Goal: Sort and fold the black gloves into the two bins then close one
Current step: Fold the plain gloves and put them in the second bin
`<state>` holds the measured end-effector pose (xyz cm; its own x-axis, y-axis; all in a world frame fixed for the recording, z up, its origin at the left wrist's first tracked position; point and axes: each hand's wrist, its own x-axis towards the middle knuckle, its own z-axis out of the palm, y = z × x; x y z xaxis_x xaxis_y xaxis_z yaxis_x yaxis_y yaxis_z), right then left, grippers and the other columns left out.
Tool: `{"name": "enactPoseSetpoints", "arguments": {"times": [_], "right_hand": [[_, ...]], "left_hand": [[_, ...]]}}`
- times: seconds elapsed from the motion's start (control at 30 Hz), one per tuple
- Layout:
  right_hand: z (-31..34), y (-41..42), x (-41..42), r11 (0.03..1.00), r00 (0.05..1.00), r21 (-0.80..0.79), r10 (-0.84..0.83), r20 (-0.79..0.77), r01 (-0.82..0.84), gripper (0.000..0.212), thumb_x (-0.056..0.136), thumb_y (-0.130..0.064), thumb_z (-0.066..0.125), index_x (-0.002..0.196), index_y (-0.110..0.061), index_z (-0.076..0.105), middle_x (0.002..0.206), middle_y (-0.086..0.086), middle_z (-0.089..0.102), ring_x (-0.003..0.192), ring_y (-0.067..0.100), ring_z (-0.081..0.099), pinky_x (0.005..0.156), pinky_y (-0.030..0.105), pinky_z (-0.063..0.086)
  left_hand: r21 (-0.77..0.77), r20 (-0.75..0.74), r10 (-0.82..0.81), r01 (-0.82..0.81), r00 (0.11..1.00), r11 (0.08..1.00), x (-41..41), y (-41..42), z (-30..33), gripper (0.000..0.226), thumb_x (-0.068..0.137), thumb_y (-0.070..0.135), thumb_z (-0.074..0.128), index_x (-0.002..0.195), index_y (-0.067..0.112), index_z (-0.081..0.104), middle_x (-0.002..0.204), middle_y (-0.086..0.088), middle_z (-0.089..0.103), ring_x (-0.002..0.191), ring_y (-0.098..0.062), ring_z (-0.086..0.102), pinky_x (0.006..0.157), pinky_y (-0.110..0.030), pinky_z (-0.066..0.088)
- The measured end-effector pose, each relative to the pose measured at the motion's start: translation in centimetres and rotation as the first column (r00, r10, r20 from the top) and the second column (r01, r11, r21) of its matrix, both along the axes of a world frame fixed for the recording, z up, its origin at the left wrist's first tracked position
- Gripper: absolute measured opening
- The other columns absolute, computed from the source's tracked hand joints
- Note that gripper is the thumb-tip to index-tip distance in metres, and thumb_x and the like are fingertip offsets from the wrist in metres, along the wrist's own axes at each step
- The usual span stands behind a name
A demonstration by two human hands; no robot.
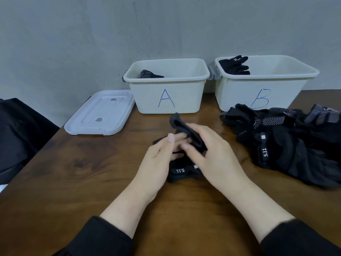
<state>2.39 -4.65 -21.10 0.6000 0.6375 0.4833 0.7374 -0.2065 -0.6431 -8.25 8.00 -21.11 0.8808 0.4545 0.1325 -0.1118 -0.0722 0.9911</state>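
- Both hands work on one black glove (181, 171) at table (73, 172) centre; its "5.11" label faces the camera.
- Left hand (158, 159): fingers curled onto the glove, gripping it.
- Right hand (214, 154): grasps the glove's folded-over end, raised toward 12 o'clock.
- Bin A (167, 85), at 12 o'clock, is open; one dotted glove (149, 74) lies inside.
- Bin B (265, 80), at 1 o'clock, is open; a plain glove (235, 65) rests at its left rim.
- Glove pile (287, 141) lies at 3 o'clock, just in front of bin B.
- Lid (100, 112) lies flat at 10 o'clock, just beside bin A.
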Motion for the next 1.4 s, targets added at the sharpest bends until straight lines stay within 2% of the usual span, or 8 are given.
{"name": "enactPoseSetpoints", "arguments": {"times": [0.13, 0.27, 0.47, 0.8, 1.0, 1.13, 1.3, 1.4], "right_hand": [[1.6, -0.3, 2.0, 0.974, 0.954, 0.169, -0.099, -0.282, 0.151, 0.012, 0.101, -0.022, 0.058, 0.103, -0.027, 0.069, 0.096, -0.017, 0.074, 0.093, 0.001, 0.067, 0.085, 0.023, 0.051], [4.2, -0.8, 4.5, 0.953, 0.797, 0.272, 0.063, -0.601, 0.130, 0.017, 0.103, -0.021, 0.054, 0.105, -0.022, 0.071, 0.103, 0.004, 0.077, 0.104, 0.027, 0.072, 0.099, 0.054, 0.053], [7.3, -1.4, 6.6, 0.947, 0.667, 0.306, 0.169, -0.725, 0.093, 0.022, 0.105, -0.013, 0.048, 0.115, -0.007, 0.067, 0.105, 0.016, 0.076, 0.099, 0.030, 0.073, 0.097, 0.053, 0.055], [9.0, -0.8, 5.9, 0.925, 0.790, 0.337, 0.070, -0.609, 0.177, 0.020, 0.100, -0.017, 0.053, 0.097, -0.023, 0.071, 0.101, 0.010, 0.076, 0.092, 0.024, 0.069, 0.100, 0.066, 0.048], [9.6, -0.9, 5.9, 0.847, 0.779, 0.446, 0.063, -0.624, 0.289, 0.013, 0.106, -0.018, 0.050, 0.108, -0.019, 0.062, 0.106, 0.010, 0.075, 0.098, 0.025, 0.074, 0.085, 0.052, 0.061], [8.8, -1.5, 6.3, 0.845, 0.705, 0.425, 0.084, -0.704, 0.324, 0.010, 0.105, -0.013, 0.051, 0.107, -0.012, 0.060, 0.098, 0.011, 0.074, 0.098, 0.028, 0.074, 0.086, 0.052, 0.061], [7.9, -2.4, 6.3, 0.821, 0.599, 0.427, 0.134, -0.790, 0.379, 0.011, 0.102, -0.007, 0.050, 0.104, -0.012, 0.059, 0.109, 0.014, 0.073, 0.101, 0.026, 0.074, 0.089, 0.054, 0.059], [7.8, -2.8, 6.4, 0.804, 0.584, 0.450, 0.163, -0.795, 0.388, 0.018, 0.101, 0.000, 0.047, 0.113, -0.008, 0.058, 0.106, 0.015, 0.070, 0.104, 0.031, 0.072, 0.085, 0.051, 0.061]], "left_hand": [[0.307, -0.038, 0.301, -0.276, 0.953, 0.911, -0.4, 1.3, 0.1, 0.043, 0.102, 0.048, 0.046, 0.090, 0.019, 0.076, 0.090, 0.007, 0.076, 0.086, -0.008, 0.069, 0.083, -0.032, 0.054], [0.782, -0.396, 0.355, 0.109, 0.847, 0.613, -0.9, 3.9, -1.0, 0.051, 0.094, 0.057, 0.057, 0.140, 0.034, 0.056, 0.146, 0.014, 0.049, 0.135, -0.008, 0.042, 0.114, -0.033, 0.031], [0.746, -0.522, 0.282, 0.270, 0.805, 0.609, -0.1, 4.4, -1.5, 0.065, 0.097, 0.060, 0.049, 0.156, 0.043, 0.027, 0.167, 0.015, 0.017, 0.154, -0.004, 0.003, 0.126, -0.044, -0.001], [0.677, -0.374, 0.246, 0.082, 0.894, 0.731, -0.2, 3.5, -1.4, 0.068, 0.096, 0.032, 0.066, 0.149, 0.047, 0.026, 0.132, 0.024, 0.055, 0.123, 0.006, 0.042, 0.126, -0.039, 0.008], [0.555, -0.323, 0.305, -0.082, 0.896, 0.828, 0.1, 4.0, -2.5, 0.069, 0.096, 0.019, 0.065, 0.150, 0.046, 0.031, 0.103, 0.019, 0.060, 0.115, -0.012, 0.055, 0.097, -0.028, 0.046], [0.668, -0.129, 0.501, -0.298, 0.856, 0.682, -0.3, 4.8, -1.9, 0.054, 0.091, 0.028, 0.069, 0.141, 0.035, 0.049, 0.125, 0.011, 0.056, 0.120, -0.011, 0.052, 0.107, -0.041, 0.042], [0.751, -0.344, -0.028, 0.293, 0.938, 0.592, -2.0, 3.6, -0.2, 0.048, 0.081, 0.065, 0.069, 0.125, 0.048, 0.060, 0.138, 0.033, 0.041, 0.127, 0.006, 0.025, 0.116, -0.032, 0.025], [0.778, -0.469, 0.030, 0.396, 0.883, 0.488, -2.0, 3.8, -0.9, 0.055, 0.088, 0.062, 0.063, 0.139, 0.050, 0.049, 0.140, 0.037, 0.031, 0.119, 0.013, 0.014, 0.114, -0.025, 0.015]]}}
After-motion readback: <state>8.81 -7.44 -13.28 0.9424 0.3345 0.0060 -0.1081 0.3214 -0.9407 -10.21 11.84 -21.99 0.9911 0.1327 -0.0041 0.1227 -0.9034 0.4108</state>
